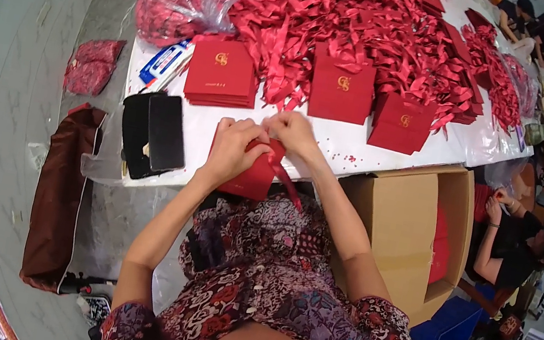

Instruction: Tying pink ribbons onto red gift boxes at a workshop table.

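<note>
Red bag [251,182] lies at the table's [202,130] near edge, partly overhanging the lap; its visible long axis runs away from the person, far end leaning slightly right. Left hand [238,146] closes thumb and fingers over its upper part. Right hand [295,134] curls its fingertips beside that end; whether they grip the ribbon [287,181] cannot be told.

Three red paper bags [221,81] show gold emblems [221,58]. One smartphone [167,133], one cardboard box [397,236] and one blue container [441,336] are visible.
</note>
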`<state>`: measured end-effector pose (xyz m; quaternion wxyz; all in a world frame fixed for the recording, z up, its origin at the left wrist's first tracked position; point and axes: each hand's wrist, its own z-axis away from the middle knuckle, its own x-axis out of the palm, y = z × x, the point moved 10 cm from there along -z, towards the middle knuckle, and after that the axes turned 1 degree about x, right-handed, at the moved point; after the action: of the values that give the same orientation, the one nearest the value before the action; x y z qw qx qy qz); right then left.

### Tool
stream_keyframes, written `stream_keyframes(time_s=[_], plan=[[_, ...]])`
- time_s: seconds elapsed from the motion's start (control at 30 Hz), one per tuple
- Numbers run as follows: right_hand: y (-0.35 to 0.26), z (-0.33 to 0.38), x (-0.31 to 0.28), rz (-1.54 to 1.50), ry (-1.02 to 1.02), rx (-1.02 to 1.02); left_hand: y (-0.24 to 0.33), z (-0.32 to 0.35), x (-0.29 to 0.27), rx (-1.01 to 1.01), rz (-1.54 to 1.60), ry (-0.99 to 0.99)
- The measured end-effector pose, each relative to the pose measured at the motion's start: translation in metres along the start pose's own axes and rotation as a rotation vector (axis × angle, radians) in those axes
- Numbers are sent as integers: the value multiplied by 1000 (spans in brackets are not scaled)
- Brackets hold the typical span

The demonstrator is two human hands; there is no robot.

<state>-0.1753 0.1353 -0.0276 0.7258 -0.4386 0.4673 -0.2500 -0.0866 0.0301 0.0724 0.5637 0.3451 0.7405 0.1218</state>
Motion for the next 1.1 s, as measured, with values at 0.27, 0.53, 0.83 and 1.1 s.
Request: stream_keyframes(time_s=[0.27, 0.53, 0.83, 1.1], plan=[[-14, 20, -55, -37, 371, -122, -21, 4, -2, -110, 135, 20], [-19, 69, 10, 320, -449, -235, -71, 4, -3, -324, 252, 186], [-11, 26, -4, -330, -17, -65, -26, 27, 8, -180, 140, 373], [-25, 30, -41, 75, 260, -155, -49, 69, 34, -568, 551, 16]])
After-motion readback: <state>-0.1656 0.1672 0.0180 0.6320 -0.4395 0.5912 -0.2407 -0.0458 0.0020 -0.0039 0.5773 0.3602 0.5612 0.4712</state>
